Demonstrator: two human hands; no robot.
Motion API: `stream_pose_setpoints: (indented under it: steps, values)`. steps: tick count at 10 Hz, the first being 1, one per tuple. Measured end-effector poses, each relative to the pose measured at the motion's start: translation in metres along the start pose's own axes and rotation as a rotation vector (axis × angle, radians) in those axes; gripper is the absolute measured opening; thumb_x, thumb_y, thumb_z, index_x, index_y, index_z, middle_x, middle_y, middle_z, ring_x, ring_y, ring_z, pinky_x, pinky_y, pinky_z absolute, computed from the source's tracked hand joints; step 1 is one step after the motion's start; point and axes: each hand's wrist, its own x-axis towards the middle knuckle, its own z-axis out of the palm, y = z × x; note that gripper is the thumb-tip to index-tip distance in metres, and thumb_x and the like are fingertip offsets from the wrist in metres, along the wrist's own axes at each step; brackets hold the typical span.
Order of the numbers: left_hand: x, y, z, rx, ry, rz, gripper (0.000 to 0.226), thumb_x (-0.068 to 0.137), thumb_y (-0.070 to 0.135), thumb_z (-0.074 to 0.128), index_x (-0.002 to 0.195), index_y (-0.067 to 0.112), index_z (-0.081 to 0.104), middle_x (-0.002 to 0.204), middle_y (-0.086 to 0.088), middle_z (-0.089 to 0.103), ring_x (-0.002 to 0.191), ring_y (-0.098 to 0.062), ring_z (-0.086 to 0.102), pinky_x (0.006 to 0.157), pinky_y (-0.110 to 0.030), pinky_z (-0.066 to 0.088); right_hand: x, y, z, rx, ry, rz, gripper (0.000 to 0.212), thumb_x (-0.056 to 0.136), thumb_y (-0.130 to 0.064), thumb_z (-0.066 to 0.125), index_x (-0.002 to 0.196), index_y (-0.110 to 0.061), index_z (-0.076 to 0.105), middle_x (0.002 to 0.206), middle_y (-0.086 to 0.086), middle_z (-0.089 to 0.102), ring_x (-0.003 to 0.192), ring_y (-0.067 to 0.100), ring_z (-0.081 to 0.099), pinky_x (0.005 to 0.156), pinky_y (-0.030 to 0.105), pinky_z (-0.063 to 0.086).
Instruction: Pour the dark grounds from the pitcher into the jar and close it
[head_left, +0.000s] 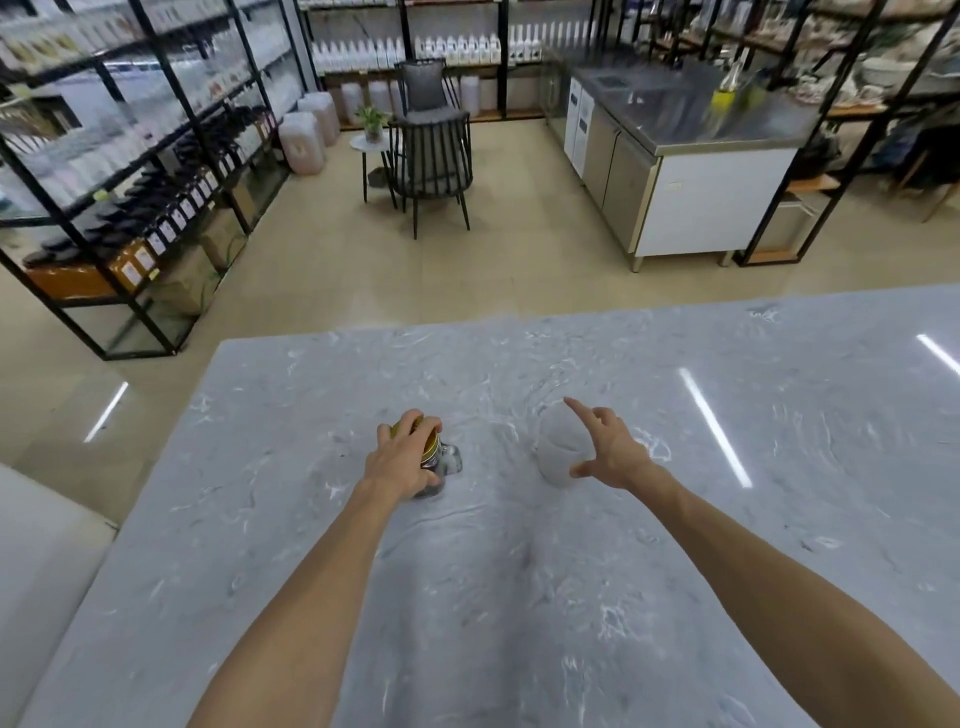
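Left hand (402, 457) clamped over gold metal lid (429, 447) on small clear glass handled jar (441, 470), dark grounds inside, upright on grey marbled surface (519, 597). Right hand (605, 447) open, fingers spread, index pointing, hovering just beside translucent white plastic pitcher (558, 447); contact unclear. Jar and pitcher apart, mid-surface.

A polished, glossy stone-like surface with grey-and-white marbling is presented by the table (571, 597), on which strip lights are mirrored at 3 o'clock. Clear glass is seen in the jar (445, 467), dark grounds showing through it, and shiny gold-coloured metal in its lid (427, 448). At 1 o'clock of the jar, a translucent, frosted, matt plastic is shown by the pitcher (557, 447).
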Motion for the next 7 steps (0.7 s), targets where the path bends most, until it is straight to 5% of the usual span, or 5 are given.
stream_pose_setpoints:
  steps: [3, 5, 6, 7]
  values:
    - [-0.005, 0.001, 0.008, 0.065, -0.012, 0.025, 0.073, 0.079, 0.03, 0.085, 0.136, 0.037, 0.04, 0.146, 0.003, 0.03, 0.128, -0.031, 0.034, 0.091, -0.044, 0.054, -0.004, 0.006, 0.015, -0.027, 0.005, -0.039, 0.111, 0.073, -0.03, 0.086, 0.153, -0.039, 0.01, 0.153, 0.012, 0.024, 0.135, 0.032, 0.032, 0.105, 0.048, 0.04]
    - [-0.011, 0.003, 0.005, 0.037, -0.004, 0.042, 0.077, 0.082, 0.03, 0.082, 0.143, 0.038, 0.036, 0.157, 0.007, 0.021, 0.133, -0.032, 0.032, 0.095, -0.047, 0.052, -0.006, 0.004, 0.012, -0.032, -0.027, -0.061, 0.115, 0.075, -0.024, 0.085, 0.154, -0.038, 0.003, 0.164, 0.009, 0.0, 0.15, 0.03, 0.007, 0.114, 0.05, 0.03]
    - [-0.014, 0.005, 0.001, 0.012, -0.032, 0.027, 0.083, 0.087, 0.031, 0.08, 0.152, 0.041, 0.029, 0.169, 0.008, 0.004, 0.148, -0.036, 0.018, 0.107, -0.056, 0.045, -0.008, -0.003, 0.006, -0.117, -0.054, -0.027, 0.12, 0.074, -0.023, 0.086, 0.154, -0.039, -0.003, 0.164, 0.006, -0.011, 0.15, 0.031, -0.012, 0.116, 0.054, 0.027]
    - [-0.024, 0.009, 0.003, 0.078, -0.011, 0.025, 0.099, 0.09, 0.053, 0.07, 0.16, 0.047, 0.001, 0.168, 0.01, -0.027, 0.155, -0.039, -0.021, 0.115, -0.075, 0.017, -0.016, -0.012, 0.001, -0.257, -0.032, -0.006, 0.129, 0.073, -0.033, 0.085, 0.152, -0.037, -0.016, 0.162, 0.004, -0.025, 0.148, 0.035, -0.02, 0.117, 0.059, 0.019]
